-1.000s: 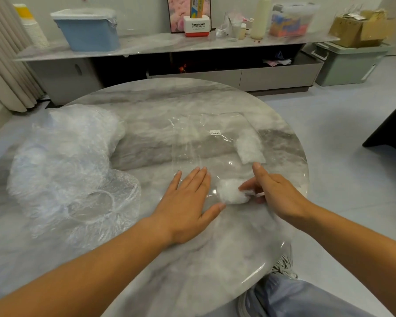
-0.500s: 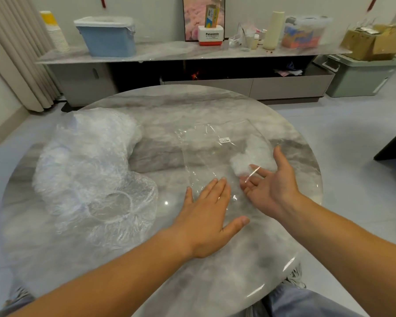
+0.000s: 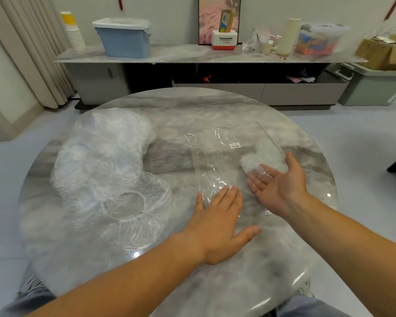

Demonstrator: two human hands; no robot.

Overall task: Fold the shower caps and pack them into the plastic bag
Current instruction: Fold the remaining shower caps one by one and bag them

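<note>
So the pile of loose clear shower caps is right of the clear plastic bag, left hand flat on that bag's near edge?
No: the head view shows the pile of loose clear shower caps left of the clear plastic bag; the left hand is flat on that bag's near edge.

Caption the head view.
Left hand presses the plastic bag flat; right hand, palm up, meets the folded shower cap inside.

Left hand (image 3: 217,223) lies flat, palm down, fingers spread; right hand (image 3: 279,186) turned palm up, fingers straight.
</note>
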